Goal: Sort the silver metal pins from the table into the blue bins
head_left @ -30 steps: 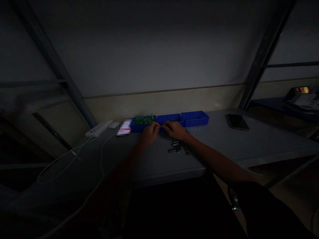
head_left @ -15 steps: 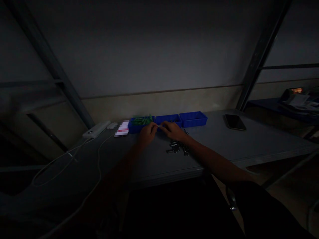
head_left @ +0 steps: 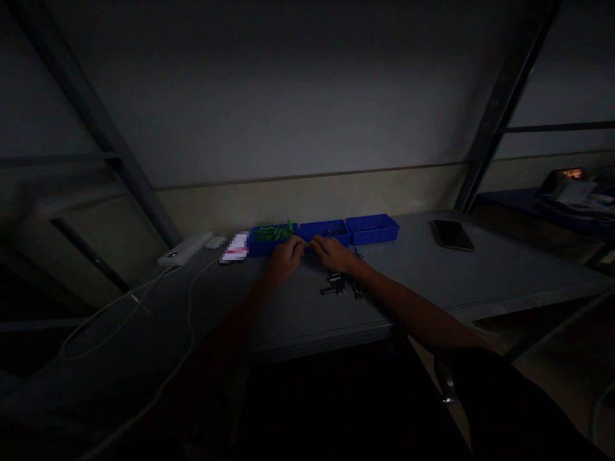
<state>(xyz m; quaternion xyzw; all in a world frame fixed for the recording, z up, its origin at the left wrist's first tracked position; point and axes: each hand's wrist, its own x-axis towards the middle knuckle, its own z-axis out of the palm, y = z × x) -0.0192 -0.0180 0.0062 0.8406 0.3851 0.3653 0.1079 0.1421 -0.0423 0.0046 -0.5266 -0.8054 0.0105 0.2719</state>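
Three blue bins stand in a row at the back of the grey table: the left bin holds green pieces, the middle bin a few small dark parts, and the right bin looks nearly bare inside. In front of the left and middle bins, my left hand and my right hand meet almost fingertip to fingertip. Both are closed in a pinch around something small between them, too tiny and dark to name. Several shiny metal parts lie below my right hand.
On the left are a white power strip, a pale cable and a blurred-out phone-like item. A dark phone lies on the right of the table. Metal posts rise at both sides.
Both hands stay almost where they were, with only a slight shift of the fingers. The small bright glint between the fingertips is less visible now.
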